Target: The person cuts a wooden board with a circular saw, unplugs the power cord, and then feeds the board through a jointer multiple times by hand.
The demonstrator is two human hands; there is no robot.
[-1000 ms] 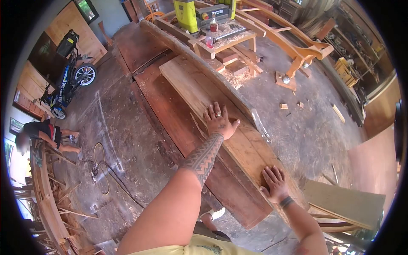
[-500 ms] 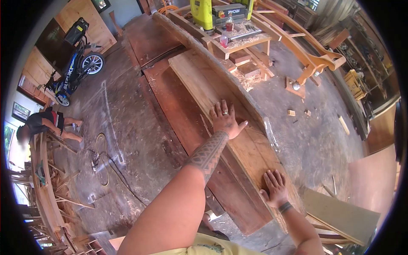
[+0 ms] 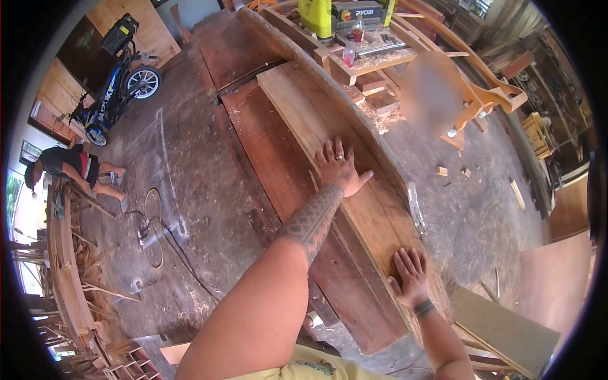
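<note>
My left hand (image 3: 342, 170) lies flat, fingers spread, on a long light-brown plank (image 3: 373, 212). A ring shows on one of its fingers and the forearm is tattooed. Lower along the same plank, my right hand (image 3: 410, 280) rests palm down with its fingers stretched out. Under and to the left of the plank are wide reddish-brown boards (image 3: 263, 158), with wood shavings on them. A rough, pale edge (image 3: 329, 88) runs along the plank's right side. Neither hand is wrapped round anything.
A green Ryobi machine (image 3: 315, 18) stands on a wooden bench at the back. Small offcuts (image 3: 441, 171) lie on the floor to the right. At left are a motorcycle (image 3: 111, 95), a bent-over person (image 3: 66, 166) and a cord (image 3: 155, 215).
The whole view has shifted slightly, with the background moving right and down at the top. Both hands stay flat at about the same places on the plank.
</note>
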